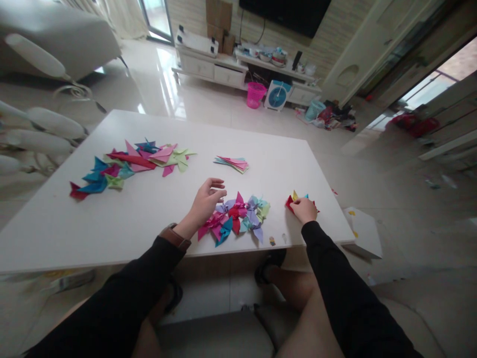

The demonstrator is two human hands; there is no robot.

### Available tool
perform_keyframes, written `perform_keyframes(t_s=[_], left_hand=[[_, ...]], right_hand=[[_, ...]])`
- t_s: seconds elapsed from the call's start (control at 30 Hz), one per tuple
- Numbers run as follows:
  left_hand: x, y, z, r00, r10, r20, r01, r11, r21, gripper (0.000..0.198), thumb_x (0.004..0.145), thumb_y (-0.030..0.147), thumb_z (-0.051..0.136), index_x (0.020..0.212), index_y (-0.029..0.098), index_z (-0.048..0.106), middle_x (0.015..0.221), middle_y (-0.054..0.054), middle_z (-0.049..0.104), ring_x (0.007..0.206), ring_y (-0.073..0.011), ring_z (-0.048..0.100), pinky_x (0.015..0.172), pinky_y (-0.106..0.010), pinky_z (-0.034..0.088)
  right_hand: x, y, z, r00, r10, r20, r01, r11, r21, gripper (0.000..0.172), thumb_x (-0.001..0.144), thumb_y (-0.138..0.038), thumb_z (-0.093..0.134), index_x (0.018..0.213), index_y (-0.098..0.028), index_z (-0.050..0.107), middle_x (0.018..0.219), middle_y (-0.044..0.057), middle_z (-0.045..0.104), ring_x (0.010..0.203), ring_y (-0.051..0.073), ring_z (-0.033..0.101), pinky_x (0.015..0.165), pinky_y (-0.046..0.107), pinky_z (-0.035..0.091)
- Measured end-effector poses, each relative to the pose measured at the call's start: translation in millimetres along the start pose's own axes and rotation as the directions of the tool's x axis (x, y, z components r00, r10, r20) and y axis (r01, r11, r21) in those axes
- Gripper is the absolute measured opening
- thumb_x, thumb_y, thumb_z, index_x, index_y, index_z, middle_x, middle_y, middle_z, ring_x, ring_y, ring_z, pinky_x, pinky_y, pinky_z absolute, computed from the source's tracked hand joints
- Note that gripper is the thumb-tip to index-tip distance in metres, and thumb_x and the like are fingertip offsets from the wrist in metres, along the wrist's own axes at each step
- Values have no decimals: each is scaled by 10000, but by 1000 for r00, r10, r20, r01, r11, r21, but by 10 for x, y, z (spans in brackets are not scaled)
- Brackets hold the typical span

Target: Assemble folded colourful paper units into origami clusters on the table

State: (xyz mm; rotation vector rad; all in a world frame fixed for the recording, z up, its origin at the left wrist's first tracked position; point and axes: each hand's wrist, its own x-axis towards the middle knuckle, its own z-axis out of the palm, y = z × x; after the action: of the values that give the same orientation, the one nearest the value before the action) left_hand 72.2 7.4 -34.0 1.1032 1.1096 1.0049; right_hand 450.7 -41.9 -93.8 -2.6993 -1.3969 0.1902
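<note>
My left hand hovers at the left edge of a cluster of folded paper flowers in pink, red, lilac, blue and green. Its fingers are apart and I see nothing in them. At the right end of the table, my right hand is closed, thumb and fingers pinched at a red origami piece. A yellow point of folded paper and bits of blue and red show around that hand, which hides the rest of them.
The white table also bears a long pile of origami at the left and a fanned stack of paper pieces at the back. Small stickers lie near the front edge. A white box stands past the right edge.
</note>
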Motion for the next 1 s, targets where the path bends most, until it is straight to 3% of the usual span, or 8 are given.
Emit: perform_keyframes(t_s=[0.27, 0.5, 0.7, 0.83, 1.0], left_hand=[[1, -3, -45, 1000, 7, -10, -6, 1000, 8, 358, 716, 302, 683, 1042, 184, 594, 1050, -53, 618, 857, -176, 663, 686, -298, 542], [-19, 26, -131, 1000, 20, -20, -20, 1000, 6, 360, 712, 275, 661, 1052, 181, 592, 1053, -58, 622, 849, -169, 654, 676, -289, 533], [13, 41, -231, 998, 13, -54, -12, 1000, 20, 331, 700, 226, 654, 1022, 173, 597, 1022, -59, 620, 813, -156, 625, 657, -282, 528], [89, 18, -380, 993, 5, -116, 2, 998, 61, 313, 704, 205, 633, 1013, 176, 595, 1006, -58, 622, 801, -154, 619, 657, -279, 517], [184, -52, -634, 982, -9, -190, 33, 992, 122, 291, 722, 193, 604, 1012, 180, 588, 990, -59, 626, 794, -149, 615, 641, -257, 484]], right_hand=[[15, 47, -54, 998, 65, 1, -65, 996, -64, 260, 757, -378, 670, 868, -192, 813, 958, 169, 765, 905, 298, 693, 748, 363, 472], [-56, -90, -184, 999, 21, -50, -24, 997, -71, 269, 785, -376, 642, 973, -213, 745, 969, 143, 750, 862, 271, 668, 672, 333, 407], [-291, -676, -299, 966, -237, -106, 250, 958, 143, 194, 807, -359, 593, 917, -228, 687, 764, 34, 676, 716, 207, 601, 645, 307, 368], [-608, -1191, -324, 883, -430, -186, 467, 839, 278, 163, 812, -350, 575, 879, -229, 662, 765, 13, 648, 702, 193, 583, 662, 308, 378], [-907, -1672, -363, 762, -601, -243, 642, 648, 409, 136, 849, -325, 570, 863, -216, 651, 744, 16, 617, 668, 185, 555, 672, 322, 410]])
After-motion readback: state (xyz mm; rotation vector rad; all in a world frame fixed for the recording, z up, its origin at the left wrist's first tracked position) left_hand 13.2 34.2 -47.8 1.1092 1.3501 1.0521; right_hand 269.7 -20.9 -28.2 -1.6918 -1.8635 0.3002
